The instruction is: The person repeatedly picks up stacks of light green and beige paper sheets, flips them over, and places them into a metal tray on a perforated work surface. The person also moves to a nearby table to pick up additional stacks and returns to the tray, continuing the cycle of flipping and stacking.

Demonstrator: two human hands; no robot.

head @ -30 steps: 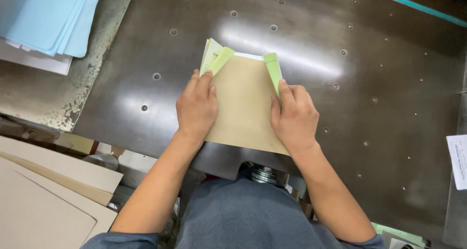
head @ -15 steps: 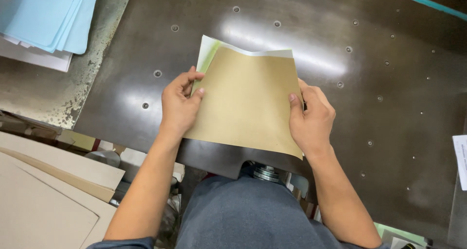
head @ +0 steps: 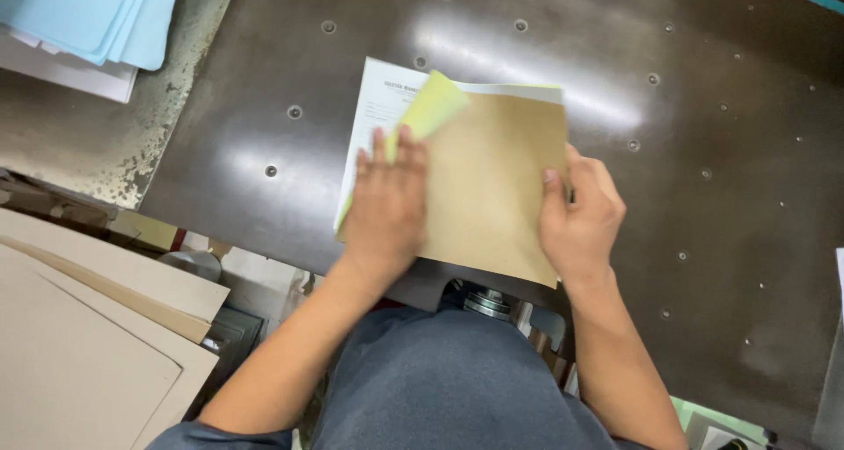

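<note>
The brown paper sheet (head: 492, 182) is lying on a thin stack of white and green sheets (head: 380, 107) on the dark metal counter (head: 721, 90), near its front edge. The left hand (head: 387, 199) is pressing flat on it, fingers spread, beside a folded-up green corner (head: 432, 103). The right hand (head: 580, 217) is pinching its right edge.

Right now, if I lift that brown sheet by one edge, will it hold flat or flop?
Probably semi-stiff: the brown sheet lies flat, overhanging the table edge without drooping. Likely light, as thin as the papers beneath. It may slide on the shiny metal.
</note>
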